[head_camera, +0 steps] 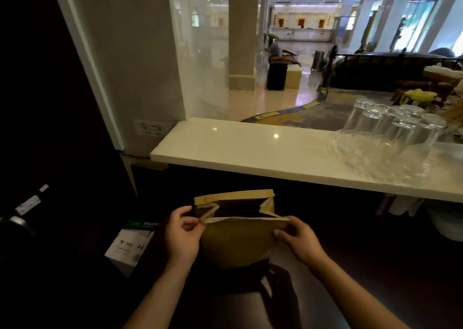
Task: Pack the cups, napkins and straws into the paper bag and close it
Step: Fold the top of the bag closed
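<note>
A brown paper bag stands upright on the dark lower counter, its mouth spread open and its inside dark. My left hand pinches the bag's near rim at the left corner. At the right corner of that same rim, my right hand grips the paper. The bag's far rim stands up behind as a folded strip. What lies inside the bag is hidden. No napkins or straws show in view.
A white marble ledge runs above the dark counter. Several clear glasses stand upside down on a glass tray at its right. A ream of A4 paper sits to the left of the bag. A glass pane rises behind.
</note>
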Demonstrator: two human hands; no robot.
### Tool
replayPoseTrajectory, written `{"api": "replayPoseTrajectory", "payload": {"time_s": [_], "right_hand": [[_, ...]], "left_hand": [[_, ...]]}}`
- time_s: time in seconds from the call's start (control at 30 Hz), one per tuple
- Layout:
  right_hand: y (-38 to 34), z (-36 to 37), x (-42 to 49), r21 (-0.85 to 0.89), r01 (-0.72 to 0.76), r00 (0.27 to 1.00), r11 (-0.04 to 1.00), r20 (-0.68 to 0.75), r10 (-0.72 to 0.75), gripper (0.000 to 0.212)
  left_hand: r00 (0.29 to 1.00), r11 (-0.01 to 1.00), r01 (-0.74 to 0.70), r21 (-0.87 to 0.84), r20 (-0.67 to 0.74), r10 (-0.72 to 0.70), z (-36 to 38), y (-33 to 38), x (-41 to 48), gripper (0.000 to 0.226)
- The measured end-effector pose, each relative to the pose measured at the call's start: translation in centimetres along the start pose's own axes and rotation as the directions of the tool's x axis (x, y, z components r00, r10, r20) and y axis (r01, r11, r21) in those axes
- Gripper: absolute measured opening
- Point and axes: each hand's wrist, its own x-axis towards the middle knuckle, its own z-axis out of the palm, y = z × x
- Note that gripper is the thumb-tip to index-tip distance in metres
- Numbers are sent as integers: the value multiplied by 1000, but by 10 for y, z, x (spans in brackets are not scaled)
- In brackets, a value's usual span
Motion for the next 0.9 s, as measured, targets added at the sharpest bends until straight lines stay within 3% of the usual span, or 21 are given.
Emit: {"api": "replayPoseTrajectory", "payload": {"time_s": [0.13, 0.23, 0.33, 0.5, 0.63, 0.8, 0.9], "right_hand": [[-4, 0, 18, 96, -29, 998, 995, 61, 24, 75], [-12, -1, 33, 239, -94, 980, 966, 191, 48, 87], [-21, 0, 43, 222, -101, 981, 970, 182, 61, 77], [-25, 3, 49, 193, -23, 999, 981, 48, 14, 24], [-23, 8, 51, 139, -20, 999, 990, -32, 24, 6], [-23, 7, 48, 105, 3, 999, 995, -47, 2, 15], [-20, 3, 44, -5, 45, 998, 999, -41, -45, 36]], "left_hand": [[999, 999, 49, -9, -24, -49, -4, 0, 3, 47], [994, 995, 104, 0, -28, -104, -5, -1, 10, 60], [993, 993, 120, 18, -8, -120, -6, -2, 16, 66], [992, 992, 96, 85, 71, -102, -4, 0, 28, 60], [982, 995, 87, 52, 164, -94, 0, 1, 33, 34], [992, 998, 60, 22, 110, -62, 8, 0, 35, 21], [994, 999, 17, 32, 111, -20, 10, -6, 37, 24]]}}
